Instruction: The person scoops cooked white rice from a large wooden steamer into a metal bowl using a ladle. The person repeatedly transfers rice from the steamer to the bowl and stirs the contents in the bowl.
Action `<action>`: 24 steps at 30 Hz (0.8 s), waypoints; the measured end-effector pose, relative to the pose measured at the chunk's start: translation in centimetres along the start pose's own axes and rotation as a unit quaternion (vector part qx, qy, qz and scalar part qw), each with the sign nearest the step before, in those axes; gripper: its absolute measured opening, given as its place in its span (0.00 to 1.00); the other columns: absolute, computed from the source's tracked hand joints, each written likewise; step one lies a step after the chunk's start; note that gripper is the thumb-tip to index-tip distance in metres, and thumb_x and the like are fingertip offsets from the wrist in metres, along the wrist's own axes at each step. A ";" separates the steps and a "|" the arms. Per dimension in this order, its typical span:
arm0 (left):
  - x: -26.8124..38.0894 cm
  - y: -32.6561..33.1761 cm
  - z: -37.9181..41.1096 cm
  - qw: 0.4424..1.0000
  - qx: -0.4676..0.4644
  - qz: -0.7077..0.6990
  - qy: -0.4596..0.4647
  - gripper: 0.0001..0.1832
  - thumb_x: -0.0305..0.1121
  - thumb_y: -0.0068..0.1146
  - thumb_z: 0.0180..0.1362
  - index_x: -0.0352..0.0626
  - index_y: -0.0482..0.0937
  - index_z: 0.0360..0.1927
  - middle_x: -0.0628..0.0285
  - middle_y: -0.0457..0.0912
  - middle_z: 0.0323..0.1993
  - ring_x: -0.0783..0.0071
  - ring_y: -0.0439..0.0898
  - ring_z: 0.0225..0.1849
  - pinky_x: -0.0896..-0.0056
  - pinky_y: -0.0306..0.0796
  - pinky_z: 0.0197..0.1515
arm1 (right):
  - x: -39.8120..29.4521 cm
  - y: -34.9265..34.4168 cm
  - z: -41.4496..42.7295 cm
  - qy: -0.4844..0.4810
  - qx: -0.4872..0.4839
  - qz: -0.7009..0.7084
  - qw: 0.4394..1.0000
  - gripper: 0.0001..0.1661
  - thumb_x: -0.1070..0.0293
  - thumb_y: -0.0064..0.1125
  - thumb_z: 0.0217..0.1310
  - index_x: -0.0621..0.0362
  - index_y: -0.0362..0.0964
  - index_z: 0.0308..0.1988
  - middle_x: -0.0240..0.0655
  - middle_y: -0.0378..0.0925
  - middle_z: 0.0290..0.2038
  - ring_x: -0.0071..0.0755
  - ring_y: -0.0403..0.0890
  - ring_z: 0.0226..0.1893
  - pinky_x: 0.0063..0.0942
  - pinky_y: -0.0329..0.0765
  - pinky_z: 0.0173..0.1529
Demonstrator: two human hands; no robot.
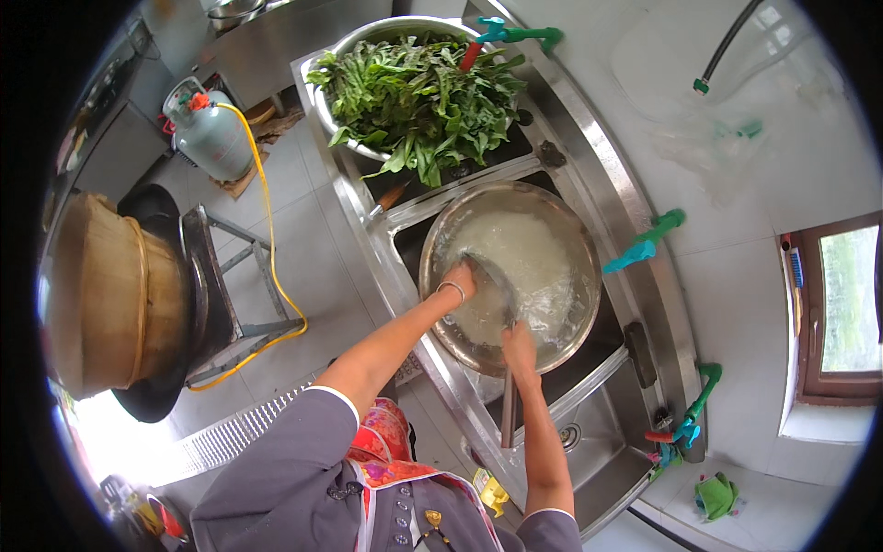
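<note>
A large round metal basin (428,276) rests over the middle sink bowl and holds cloudy water with a pale, whitish mass (534,255) in it, perhaps grain. My right hand (519,353) is closed around the handle of a wide metal ladle or strainer (509,297). The handle's end points back towards me, past the basin's near rim. My left hand (461,278), with a bangle on the wrist, is inside the basin against the tool's far edge. Its fingertips are hidden, so its grip on that edge is unclear.
Leafy greens (428,103) fill another basin (324,114) at the far sink bowl. Taps (638,252) jut from the right wall. A wooden-handled tool (390,200) lies on the sink divider. Leftward stand a gas cylinder (214,134), a yellow hose (269,207) and a wooden steamer (114,297).
</note>
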State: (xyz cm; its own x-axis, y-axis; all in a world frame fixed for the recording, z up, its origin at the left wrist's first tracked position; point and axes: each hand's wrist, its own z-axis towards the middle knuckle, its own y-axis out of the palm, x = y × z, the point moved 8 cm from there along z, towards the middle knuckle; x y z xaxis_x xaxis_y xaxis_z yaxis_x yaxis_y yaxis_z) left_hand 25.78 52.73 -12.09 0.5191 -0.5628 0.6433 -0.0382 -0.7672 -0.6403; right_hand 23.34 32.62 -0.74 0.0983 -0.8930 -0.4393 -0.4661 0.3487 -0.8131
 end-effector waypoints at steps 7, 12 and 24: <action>6.5 -6.2 -4.6 0.987 0.108 0.044 0.115 0.23 0.26 0.53 0.47 0.40 0.69 0.51 0.46 0.65 0.55 0.48 0.65 0.56 0.52 0.67 0.54 | -0.4 -10.9 -1.4 -0.009 0.175 -0.046 0.984 0.16 0.65 0.48 0.58 0.65 0.63 0.42 0.58 0.75 0.30 0.63 0.76 0.33 0.52 0.70 0.34; 7.5 -5.8 -5.9 0.974 0.095 0.119 0.165 0.22 0.24 0.50 0.47 0.41 0.72 0.50 0.46 0.64 0.56 0.51 0.63 0.59 0.49 0.64 0.55 | 4.2 -13.6 0.5 0.036 0.207 -0.147 0.967 0.15 0.64 0.47 0.57 0.67 0.63 0.39 0.57 0.76 0.30 0.62 0.77 0.33 0.51 0.72 0.36; 9.1 -13.5 -14.5 0.942 0.114 -0.076 0.307 0.25 0.40 0.53 0.54 0.42 0.70 0.54 0.46 0.68 0.53 0.50 0.70 0.54 0.57 0.64 0.57 | 2.4 -11.6 2.9 0.010 0.236 -0.164 0.958 0.18 0.61 0.45 0.61 0.61 0.63 0.47 0.52 0.78 0.34 0.57 0.79 0.34 0.47 0.75 0.38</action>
State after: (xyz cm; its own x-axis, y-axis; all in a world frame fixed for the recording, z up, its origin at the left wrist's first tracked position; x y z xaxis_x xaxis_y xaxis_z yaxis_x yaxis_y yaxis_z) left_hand 18.64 53.54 8.52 -0.0912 -0.5772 0.8115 0.2184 -0.8066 -0.5493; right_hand 31.52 27.23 6.48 0.1524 -0.9801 -0.1270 0.0364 0.1340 -0.9903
